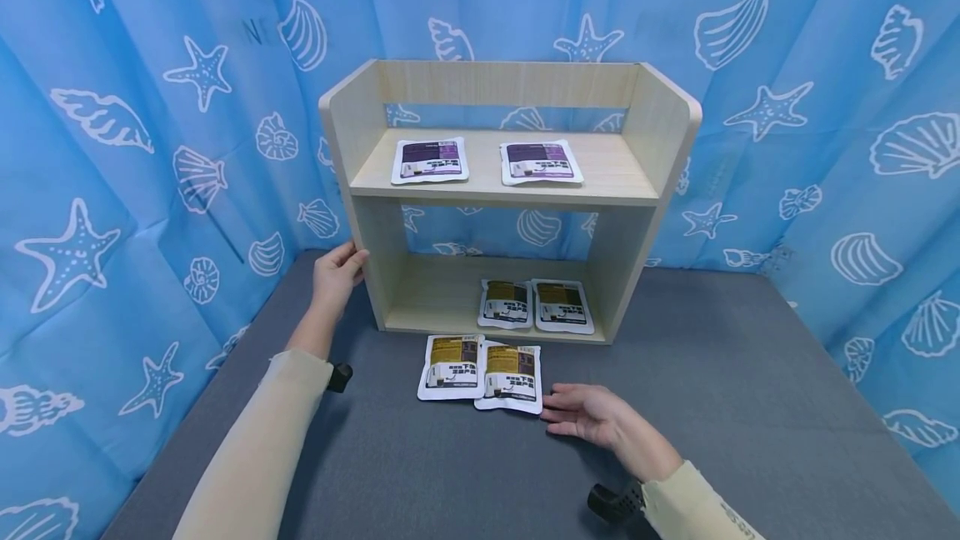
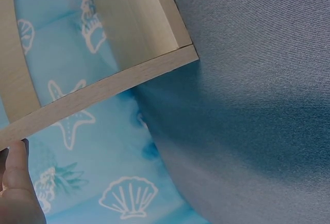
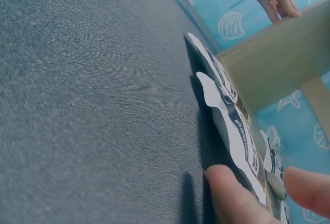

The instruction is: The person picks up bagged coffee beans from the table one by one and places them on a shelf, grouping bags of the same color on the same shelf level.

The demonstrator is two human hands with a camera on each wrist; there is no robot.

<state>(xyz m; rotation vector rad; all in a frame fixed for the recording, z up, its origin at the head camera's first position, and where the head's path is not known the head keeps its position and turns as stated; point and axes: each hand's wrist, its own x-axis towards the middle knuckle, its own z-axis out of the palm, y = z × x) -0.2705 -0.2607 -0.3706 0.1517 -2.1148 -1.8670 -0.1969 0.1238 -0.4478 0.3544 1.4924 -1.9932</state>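
My left hand touches the outer side of the wooden shelf near its front edge; its thumb lies against the panel in the left wrist view. My right hand is beside a flat white pouch with a gold-and-brown label, fingers loosely extended at its right edge. In the right wrist view the thumb is close to that pouch; firm contact cannot be made out. A matching pouch lies to its left, the two edges overlapping.
On the lower board lie two gold-labelled pouches, one left of the other, toward the right. Two purple-labelled pouches, left and right, lie apart on the upper board. A blue shell-patterned curtain surrounds the grey table.
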